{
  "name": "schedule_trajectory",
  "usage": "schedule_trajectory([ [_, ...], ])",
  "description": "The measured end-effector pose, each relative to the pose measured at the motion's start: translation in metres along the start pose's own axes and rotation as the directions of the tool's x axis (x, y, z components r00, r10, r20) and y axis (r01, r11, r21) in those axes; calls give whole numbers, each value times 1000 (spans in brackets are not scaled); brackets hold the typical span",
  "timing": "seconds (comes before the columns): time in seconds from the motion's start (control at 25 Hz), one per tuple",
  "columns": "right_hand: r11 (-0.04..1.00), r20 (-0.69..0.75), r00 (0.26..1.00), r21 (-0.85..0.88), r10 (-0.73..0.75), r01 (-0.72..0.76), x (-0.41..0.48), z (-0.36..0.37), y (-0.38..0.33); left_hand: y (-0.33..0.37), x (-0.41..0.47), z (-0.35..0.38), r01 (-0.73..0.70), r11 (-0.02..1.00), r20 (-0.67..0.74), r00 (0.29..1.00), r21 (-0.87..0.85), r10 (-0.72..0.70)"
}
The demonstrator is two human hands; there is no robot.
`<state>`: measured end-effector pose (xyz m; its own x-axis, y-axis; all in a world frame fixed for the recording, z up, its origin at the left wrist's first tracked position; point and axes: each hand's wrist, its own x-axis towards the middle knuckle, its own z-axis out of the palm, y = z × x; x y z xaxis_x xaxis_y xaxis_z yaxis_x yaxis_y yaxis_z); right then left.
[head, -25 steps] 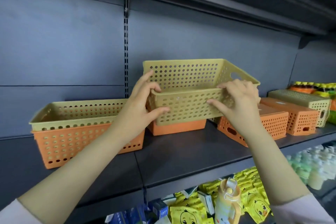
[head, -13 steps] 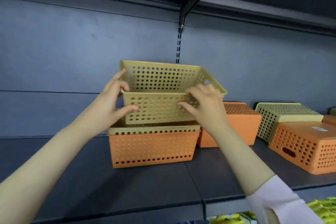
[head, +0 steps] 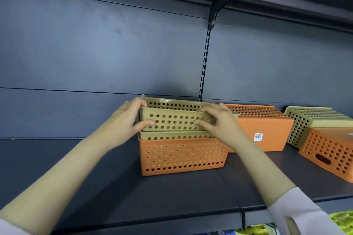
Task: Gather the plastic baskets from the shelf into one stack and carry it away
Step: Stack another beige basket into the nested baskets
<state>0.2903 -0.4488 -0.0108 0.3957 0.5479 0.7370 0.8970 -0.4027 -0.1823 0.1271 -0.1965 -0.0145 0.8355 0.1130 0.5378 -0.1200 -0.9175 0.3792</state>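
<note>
Since the last frame your yellow basket [head: 175,121] has dropped partway into the yellow-in-orange stack [head: 181,155] on the shelf [head: 95,177], left hand [head: 125,122] and right hand [head: 219,122] grasping its front wall; light, stiff, thin-walled, so hold the rims.

Dark shelf [head: 114,187] (four baskets [head: 181,156] aboard)

Yellow packets [head: 342,219] on lower tier
</note>
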Motion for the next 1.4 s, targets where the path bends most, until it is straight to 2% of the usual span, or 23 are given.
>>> schedule_trajectory([
  [0.16,1000,-24,1000,9,17,-17,-15,15,3,-8,-13,10,3,1000,8,1000,5,-3],
  [0.28,998,-58,998,-60,19,-23,-26,28,0,-10,-21,20,-8,1000,-18,1000,19,8],
  [0.4,984,-133,991,-180,-31,6,-28,37,-3,-8,-22,36,32,998,-80,996,46,-28],
  [0.6,980,-223,973,-200,-56,10,-25,49,2,-5,-22,52,29,998,-235,971,-48,-39],
  [0.76,986,-183,982,-164,-38,8,-18,55,1,-6,-23,54,93,994,-278,955,-50,-103],
  [0.84,998,-112,994,-61,-10,3,-12,53,-6,-10,-26,50,135,991,-297,945,-21,-135],
  [0.88,999,-85,996,38,10,-7,-11,48,-5,-10,-26,51,133,989,-329,939,70,-103],
  [0.96,976,-96,994,217,54,-32,-13,35,5,-3,-25,59,51,932,-380,920,359,96],
  [1.0,969,-129,989,243,75,-42,-15,30,13,6,-22,63,-1,875,-364,909,484,203],
  [1.08,970,-192,976,238,101,-54,-22,19,36,28,-11,78,-88,774,-301,889,627,345],
  [1.24,928,-215,950,344,228,-145,-39,-6,102,88,26,122,-149,748,-265,876,647,403],
  [1.4,942,-247,922,230,298,-243,-64,-34,198,149,71,186,-205,697,-207,864,687,458],
])
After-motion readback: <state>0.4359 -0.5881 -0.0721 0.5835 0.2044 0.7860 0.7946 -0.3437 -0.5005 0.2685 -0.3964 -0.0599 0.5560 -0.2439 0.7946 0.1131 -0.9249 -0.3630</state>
